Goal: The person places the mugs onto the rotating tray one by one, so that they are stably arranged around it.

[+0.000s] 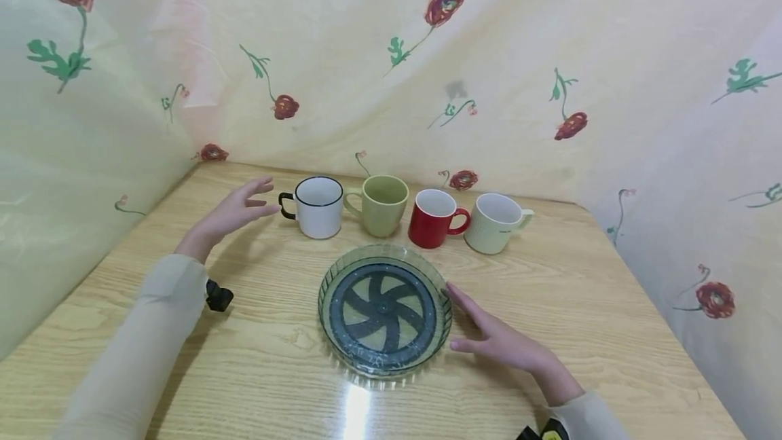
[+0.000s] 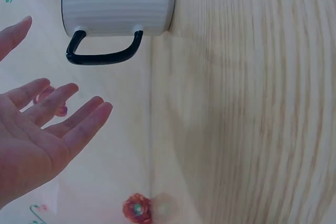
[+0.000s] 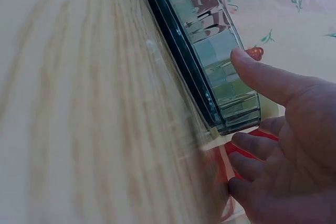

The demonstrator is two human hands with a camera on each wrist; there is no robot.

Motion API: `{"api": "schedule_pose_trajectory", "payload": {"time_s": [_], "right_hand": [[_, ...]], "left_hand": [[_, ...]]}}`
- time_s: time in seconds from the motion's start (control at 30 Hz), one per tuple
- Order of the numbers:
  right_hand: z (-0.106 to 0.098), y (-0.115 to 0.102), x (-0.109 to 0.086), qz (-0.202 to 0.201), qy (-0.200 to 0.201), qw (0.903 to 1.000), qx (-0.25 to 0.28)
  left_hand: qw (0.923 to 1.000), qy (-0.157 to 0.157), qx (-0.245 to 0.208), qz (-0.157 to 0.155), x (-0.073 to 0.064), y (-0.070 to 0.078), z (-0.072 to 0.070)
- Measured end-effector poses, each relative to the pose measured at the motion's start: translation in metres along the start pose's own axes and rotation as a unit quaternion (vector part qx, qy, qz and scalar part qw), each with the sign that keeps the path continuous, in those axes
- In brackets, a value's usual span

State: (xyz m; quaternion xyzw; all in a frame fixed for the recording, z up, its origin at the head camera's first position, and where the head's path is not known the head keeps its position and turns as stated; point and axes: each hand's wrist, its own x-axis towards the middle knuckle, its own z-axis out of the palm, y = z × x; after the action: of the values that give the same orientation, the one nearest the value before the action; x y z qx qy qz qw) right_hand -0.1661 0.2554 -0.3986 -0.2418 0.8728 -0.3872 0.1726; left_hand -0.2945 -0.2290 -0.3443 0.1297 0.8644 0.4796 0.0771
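My left hand (image 1: 235, 212) hovers with spread fingers just left of a white mug (image 1: 320, 209) with a black rim. The mug's black handle (image 2: 105, 56) faces this hand in the left wrist view, and a gap separates them. At the right side of a round clear glass dish (image 1: 386, 371), my right hand (image 1: 497, 339) has its fingers extended close to the rim. Ribbed walls and a dark swirl-patterned bottom mark the dish. In the right wrist view the thumb (image 3: 262, 74) overlaps the dish's side wall (image 3: 220, 61). Neither hand grips anything.
Right of the white mug stand a green mug (image 1: 383, 209), a red mug (image 1: 429, 223) and a pale mug (image 1: 491, 226), in a row behind the dish. A flower-printed sheet (image 1: 366, 53) hangs behind the wooden table (image 1: 263, 386).
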Motion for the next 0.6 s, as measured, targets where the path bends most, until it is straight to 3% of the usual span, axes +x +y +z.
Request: {"api": "schedule_pose_trajectory", "payload": {"time_s": [0.37, 0.6], "right_hand": [[0.002, 0.000, 0.000, 0.001, 0.004, 0.9997, -0.022], [0.003, 0.001, 0.000, 0.000, 0.006, 0.9998, -0.019]], "left_hand": [[0.9970, 0.001, -0.077, -0.005, 0.008, -0.010, 0.006], [0.9860, 0.008, -0.166, -0.015, 0.014, -0.020, 0.010]]}}
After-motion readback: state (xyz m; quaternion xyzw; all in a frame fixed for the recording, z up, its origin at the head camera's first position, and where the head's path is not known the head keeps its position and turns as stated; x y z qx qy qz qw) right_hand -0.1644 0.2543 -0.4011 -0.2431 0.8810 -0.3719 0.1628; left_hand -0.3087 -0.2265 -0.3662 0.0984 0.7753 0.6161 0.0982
